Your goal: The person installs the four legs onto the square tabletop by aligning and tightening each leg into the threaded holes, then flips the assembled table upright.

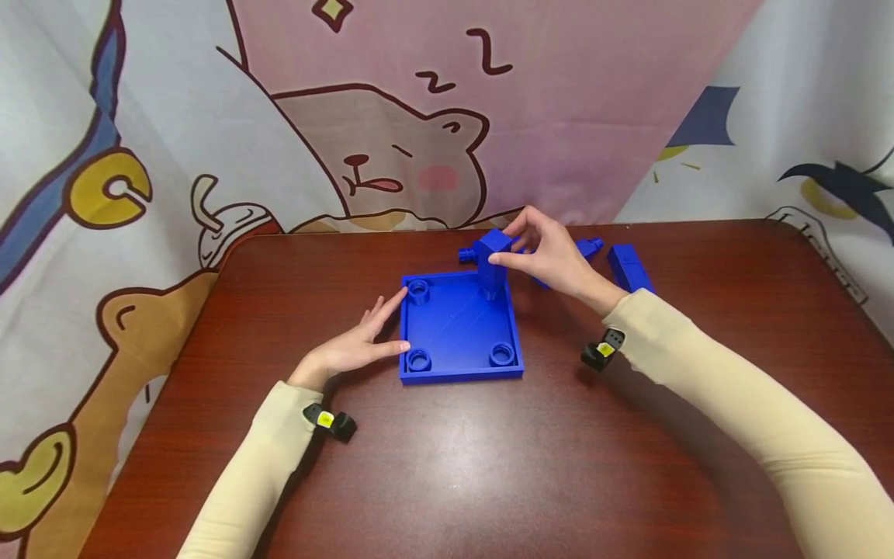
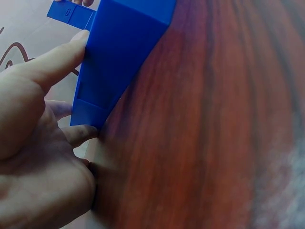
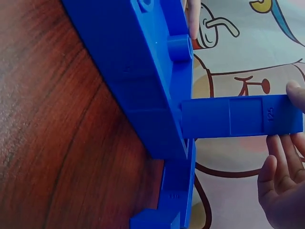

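Note:
A square blue plastic tabletop [image 1: 454,326] lies underside up on the table, with a raised rim and round sockets at three visible corners. At its far right corner stands a blue square leg [image 1: 493,260], its narrow lower end at the corner, where the socket is hidden. My right hand [image 1: 552,256] pinches the leg near its top between thumb and fingers. In the right wrist view the leg [image 3: 243,117] has raised digits near its held end. My left hand [image 1: 352,345] rests against the tabletop's left edge, thumb and fingers spread and fairly straight.
A loose blue leg [image 1: 631,268] lies to the right, beyond my right wrist. Another blue piece [image 1: 590,247] lies partly behind my right hand, and a blue peg end [image 1: 466,255] shows behind the upright leg. A patterned cloth [image 1: 573,101] hangs behind the brown table [image 1: 447,473].

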`<state>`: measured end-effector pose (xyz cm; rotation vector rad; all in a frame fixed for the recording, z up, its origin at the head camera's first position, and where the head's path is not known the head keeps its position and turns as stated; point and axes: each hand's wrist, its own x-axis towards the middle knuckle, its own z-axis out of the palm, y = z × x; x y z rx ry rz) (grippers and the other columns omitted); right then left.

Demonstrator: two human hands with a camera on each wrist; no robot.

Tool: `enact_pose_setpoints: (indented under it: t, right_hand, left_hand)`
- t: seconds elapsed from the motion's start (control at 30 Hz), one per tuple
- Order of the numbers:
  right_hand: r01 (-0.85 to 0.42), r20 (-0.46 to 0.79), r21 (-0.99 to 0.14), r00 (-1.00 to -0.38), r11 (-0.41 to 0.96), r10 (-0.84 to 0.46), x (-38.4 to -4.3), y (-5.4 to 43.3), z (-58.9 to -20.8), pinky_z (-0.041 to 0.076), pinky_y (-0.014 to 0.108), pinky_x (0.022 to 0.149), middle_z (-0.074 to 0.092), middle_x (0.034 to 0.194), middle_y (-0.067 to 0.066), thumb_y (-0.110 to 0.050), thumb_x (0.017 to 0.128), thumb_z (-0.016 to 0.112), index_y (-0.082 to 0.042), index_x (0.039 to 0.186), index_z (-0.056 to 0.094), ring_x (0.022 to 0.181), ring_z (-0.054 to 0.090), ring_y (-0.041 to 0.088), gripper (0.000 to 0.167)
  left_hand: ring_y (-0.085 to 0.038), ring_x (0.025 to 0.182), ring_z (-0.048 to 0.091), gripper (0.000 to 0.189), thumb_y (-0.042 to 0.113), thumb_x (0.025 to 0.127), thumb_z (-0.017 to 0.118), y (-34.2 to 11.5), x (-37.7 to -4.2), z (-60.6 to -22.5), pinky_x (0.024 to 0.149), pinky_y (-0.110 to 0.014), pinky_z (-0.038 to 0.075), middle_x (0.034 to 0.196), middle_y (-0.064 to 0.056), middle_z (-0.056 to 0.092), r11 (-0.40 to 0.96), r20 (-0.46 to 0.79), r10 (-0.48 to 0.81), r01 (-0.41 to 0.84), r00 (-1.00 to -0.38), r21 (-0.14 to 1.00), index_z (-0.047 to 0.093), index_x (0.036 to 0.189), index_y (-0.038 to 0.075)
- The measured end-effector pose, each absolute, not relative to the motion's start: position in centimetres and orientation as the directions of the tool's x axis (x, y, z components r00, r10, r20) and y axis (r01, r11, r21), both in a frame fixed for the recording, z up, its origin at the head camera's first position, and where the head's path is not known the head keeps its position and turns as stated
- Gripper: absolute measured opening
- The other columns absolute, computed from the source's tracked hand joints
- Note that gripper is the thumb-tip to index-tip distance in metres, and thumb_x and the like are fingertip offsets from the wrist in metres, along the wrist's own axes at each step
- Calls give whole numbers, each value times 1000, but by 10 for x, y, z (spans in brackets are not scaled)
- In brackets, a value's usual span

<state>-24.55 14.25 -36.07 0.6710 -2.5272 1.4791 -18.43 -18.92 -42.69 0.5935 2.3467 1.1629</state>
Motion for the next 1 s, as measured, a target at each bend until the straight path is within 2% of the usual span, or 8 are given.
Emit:
enact_pose_setpoints:
  t: [0.1, 0.3, 0.5, 0.6, 0.73, 0.83, 1.0]
  right_hand:
    - [-447, 334, -781, -889, 435, -315, -244, 143, -360, 46, 29, 70, 62, 100, 8, -15, 78, 83, -4, 101, 56, 82, 60, 19, 38]
    - [-508, 319, -754, -837, 416, -445, -248, 149, -355, 45, 48, 79, 56, 117, 13, -11, 82, 79, -2, 123, 48, 98, 55, 26, 52]
    - [-556, 285, -766, -743, 322, -605, -255, 155, -352, 38, 56, 95, 45, 139, 17, 6, 87, 61, -1, 141, 39, 126, 43, 33, 58]
    - [-567, 282, -773, -709, 285, -646, -257, 156, -354, 35, 56, 98, 42, 143, 17, 12, 85, 52, 1, 143, 39, 132, 37, 32, 60]
    - [-572, 292, -779, -693, 257, -659, -257, 156, -356, 34, 54, 100, 47, 140, 16, 12, 86, 48, 0, 142, 43, 134, 36, 29, 57]
    - [-556, 287, -795, -698, 243, -656, -256, 155, -356, 34, 53, 101, 50, 138, 16, 8, 91, 49, -1, 142, 45, 133, 38, 29, 51]
    - [-512, 270, -818, -743, 260, -612, -255, 154, -356, 35, 52, 102, 52, 136, 13, 2, 95, 53, -3, 139, 50, 130, 42, 28, 44]
  left_hand:
    - [-27, 143, -18, 85, 34, 96, 61, -188, -184, -427, 106, -65, -8, 162, 2, -3, 548, -204, 557, 172, -805, 819, 2, 156, 31]
    - [-28, 143, -18, 85, 32, 96, 61, -186, -184, -428, 106, -65, -7, 162, 1, -3, 547, -205, 559, 171, -804, 819, 2, 156, 30]
    - [-28, 143, -17, 85, 34, 95, 61, -188, -184, -426, 108, -63, -6, 162, 0, -1, 571, -206, 548, 182, -811, 800, 2, 156, 31]
    - [-28, 144, -16, 85, 35, 95, 61, -189, -184, -426, 109, -62, -5, 162, -3, -1, 578, -205, 549, 191, -811, 793, 2, 156, 31]
    - [-29, 144, -16, 85, 37, 95, 60, -190, -185, -425, 108, -62, -5, 162, -5, -2, 574, -199, 558, 202, -806, 793, 2, 156, 31]
    - [-29, 143, -16, 85, 38, 95, 60, -190, -185, -425, 108, -63, -5, 162, -4, -2, 573, -202, 560, 200, -804, 795, 1, 156, 31]
    - [-29, 143, -17, 85, 37, 95, 61, -190, -185, -425, 108, -62, -6, 162, -2, -2, 573, -206, 558, 194, -804, 796, 2, 156, 32]
